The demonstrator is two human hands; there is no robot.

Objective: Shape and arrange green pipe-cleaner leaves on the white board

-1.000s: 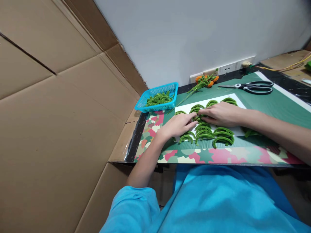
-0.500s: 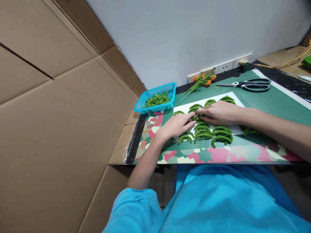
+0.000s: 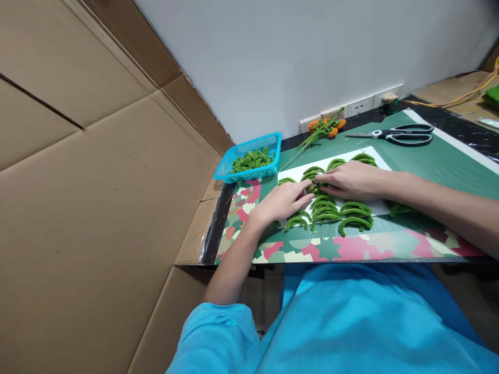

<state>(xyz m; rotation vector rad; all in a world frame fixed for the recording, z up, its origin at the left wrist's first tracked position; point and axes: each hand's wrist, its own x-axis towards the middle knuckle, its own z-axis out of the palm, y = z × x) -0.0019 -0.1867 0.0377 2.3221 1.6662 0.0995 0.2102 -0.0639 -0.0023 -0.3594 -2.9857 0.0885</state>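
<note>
A sheet of white paper (image 3: pixel 286 170) carries several small groups of curved green pipe cleaner pieces (image 3: pixel 326 210). Over its middle my left hand (image 3: pixel 284 200) and my right hand (image 3: pixel 346 180) meet, fingertips almost touching. Both have thumb and fingers closed on the bent green pipe cleaner (image 3: pixel 315 189) between them, which the fingers partly cover. More arched pieces (image 3: pixel 356 217) lie near the paper's front edge, some overhanging onto the green mat (image 3: pixel 448 171). One bundle is partly hidden beneath my right forearm.
A blue plastic basket (image 3: pixel 278 150) of loose green pieces stands back left. Behind the paper lie orange flowers on green stems (image 3: pixel 326 127) and open-bladed scissors (image 3: pixel 409 135). Cardboard (image 3: pixel 97 208) walls the left side; sockets (image 3: pixel 360 107) line the white wall.
The view has shifted very slightly. Both hands keep their place over the paper, with no clear movement of the pieces.
</note>
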